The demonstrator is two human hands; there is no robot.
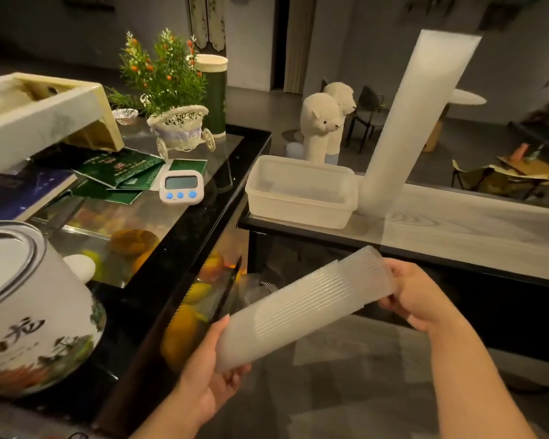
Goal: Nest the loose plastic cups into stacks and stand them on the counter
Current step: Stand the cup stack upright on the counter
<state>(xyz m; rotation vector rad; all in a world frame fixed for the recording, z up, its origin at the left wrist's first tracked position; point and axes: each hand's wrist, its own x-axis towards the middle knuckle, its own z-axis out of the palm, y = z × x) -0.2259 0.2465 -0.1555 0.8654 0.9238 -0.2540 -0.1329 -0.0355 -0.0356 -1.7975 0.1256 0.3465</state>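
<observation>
A long nested stack of translucent plastic cups lies nearly level in the air below the counter's front edge, tilted up toward the right. My left hand grips its lower left end. My right hand holds its upper right end, fingers wrapped around the rim side. A much taller stack of cups stands on the pale wood-grain counter, leaning to the right, its base just right of a plastic tub.
A frosted plastic tub sits on the counter's left end. Left of it a glass display case carries a white timer, green packets, a basket planter and a big white jar. Two alpaca figures stand behind the counter.
</observation>
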